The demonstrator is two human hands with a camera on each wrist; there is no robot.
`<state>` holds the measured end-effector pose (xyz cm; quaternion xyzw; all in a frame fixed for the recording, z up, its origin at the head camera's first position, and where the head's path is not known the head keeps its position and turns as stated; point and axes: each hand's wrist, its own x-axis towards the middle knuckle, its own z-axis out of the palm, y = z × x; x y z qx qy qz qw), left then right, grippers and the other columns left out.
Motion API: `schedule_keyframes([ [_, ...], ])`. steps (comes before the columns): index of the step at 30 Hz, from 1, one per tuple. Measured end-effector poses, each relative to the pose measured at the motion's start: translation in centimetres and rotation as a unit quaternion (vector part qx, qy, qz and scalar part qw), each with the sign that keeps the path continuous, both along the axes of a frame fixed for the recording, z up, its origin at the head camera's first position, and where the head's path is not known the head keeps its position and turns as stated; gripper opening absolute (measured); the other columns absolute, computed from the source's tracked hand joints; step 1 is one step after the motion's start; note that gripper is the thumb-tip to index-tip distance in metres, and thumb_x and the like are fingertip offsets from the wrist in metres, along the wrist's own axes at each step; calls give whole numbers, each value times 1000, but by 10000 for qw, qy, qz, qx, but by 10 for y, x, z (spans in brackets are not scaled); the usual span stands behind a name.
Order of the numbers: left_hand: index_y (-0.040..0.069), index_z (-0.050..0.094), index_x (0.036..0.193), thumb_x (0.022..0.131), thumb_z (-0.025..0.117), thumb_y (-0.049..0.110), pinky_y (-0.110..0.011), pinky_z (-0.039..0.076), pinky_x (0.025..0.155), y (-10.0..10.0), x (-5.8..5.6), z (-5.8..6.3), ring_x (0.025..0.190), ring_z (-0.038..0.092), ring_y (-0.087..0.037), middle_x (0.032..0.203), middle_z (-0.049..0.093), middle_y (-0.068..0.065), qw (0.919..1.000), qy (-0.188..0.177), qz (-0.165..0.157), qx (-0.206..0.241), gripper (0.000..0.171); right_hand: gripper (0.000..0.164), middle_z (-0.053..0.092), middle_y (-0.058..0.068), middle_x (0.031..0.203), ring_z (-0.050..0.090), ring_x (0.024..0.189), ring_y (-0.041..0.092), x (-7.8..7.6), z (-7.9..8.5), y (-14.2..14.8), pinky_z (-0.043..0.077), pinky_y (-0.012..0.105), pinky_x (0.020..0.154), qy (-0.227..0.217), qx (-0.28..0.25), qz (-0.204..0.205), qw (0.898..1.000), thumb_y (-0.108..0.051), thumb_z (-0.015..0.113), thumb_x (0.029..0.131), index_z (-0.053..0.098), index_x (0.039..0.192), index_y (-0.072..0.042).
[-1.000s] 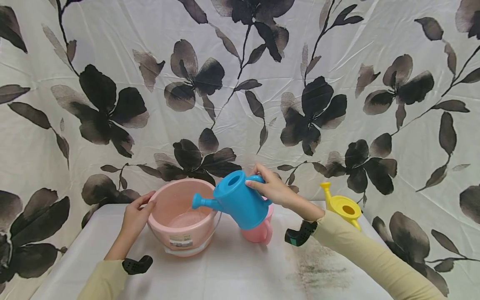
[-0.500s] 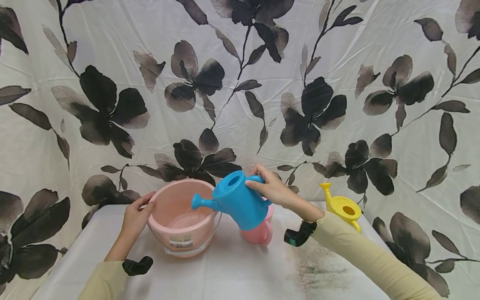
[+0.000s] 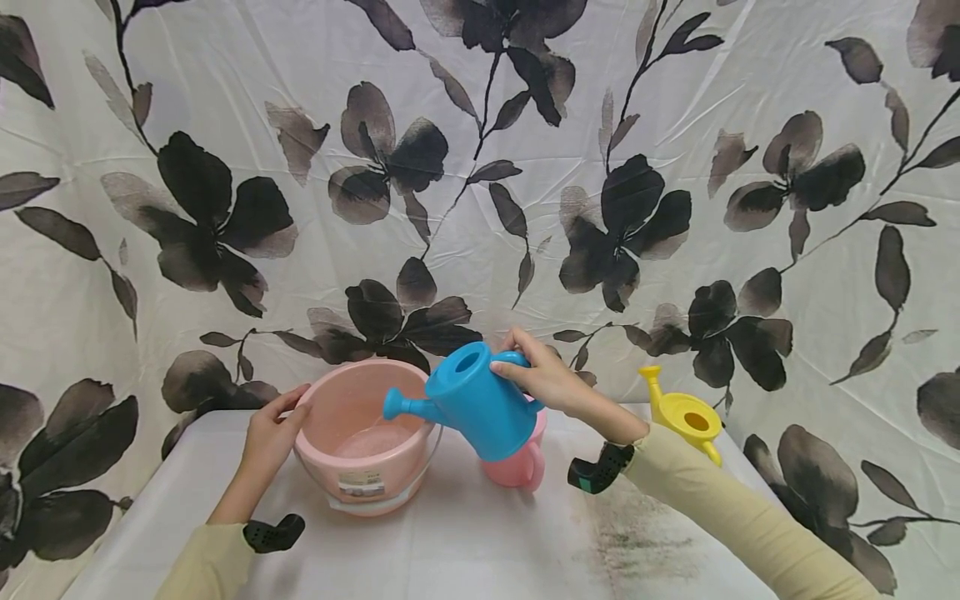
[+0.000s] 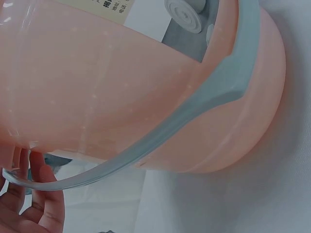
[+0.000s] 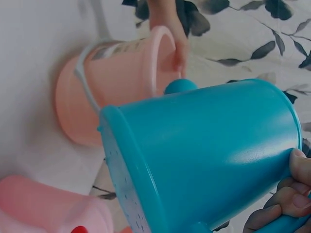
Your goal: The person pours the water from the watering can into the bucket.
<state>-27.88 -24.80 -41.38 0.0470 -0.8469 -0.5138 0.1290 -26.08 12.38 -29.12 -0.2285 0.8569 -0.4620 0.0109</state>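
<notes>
In the head view a pink bucket (image 3: 401, 473) stands on the white-covered table. My left hand (image 3: 270, 429) grips its left rim; the left wrist view shows those fingers (image 4: 51, 199) beside the bucket's pale bail handle (image 4: 160, 136). My right hand (image 3: 551, 379) holds a blue watering can (image 3: 487, 408) by its handle, raised above the table. The can tilts left, its spout head (image 3: 393, 403) over the bucket's opening. Seen from the right wrist, the thumb rests on the can's blue body (image 5: 204, 155), and its dotted underside faces left.
Behind the blue can stands a pink vessel with a handle (image 3: 513, 471), partly hidden. A yellow watering can (image 3: 686, 417) stands at the table's right side, beyond the right forearm. Dark smudges (image 3: 645, 537) mark the cloth (image 3: 480, 550) at front right. A floral curtain hangs behind.
</notes>
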Motion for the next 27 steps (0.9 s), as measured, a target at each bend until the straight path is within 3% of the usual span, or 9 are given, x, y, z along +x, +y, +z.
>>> schedule_keyframes([
  [21,2,45,142,101,42,26,1,32,72,0,0,-1,124,46,-32,137,50,-24,10000,55,6,-40,47,15,42,6,81,50,86,23,1,4,-3,40,35,73,5,13,58,10000,-13,53,98,44,102,-2],
  [27,3,46,142,101,42,26,-9,35,81,0,-1,-1,125,46,-30,138,51,-23,10000,36,27,-81,47,16,40,5,79,49,83,22,1,3,-3,39,34,71,38,27,51,10000,-14,54,98,44,101,-2],
])
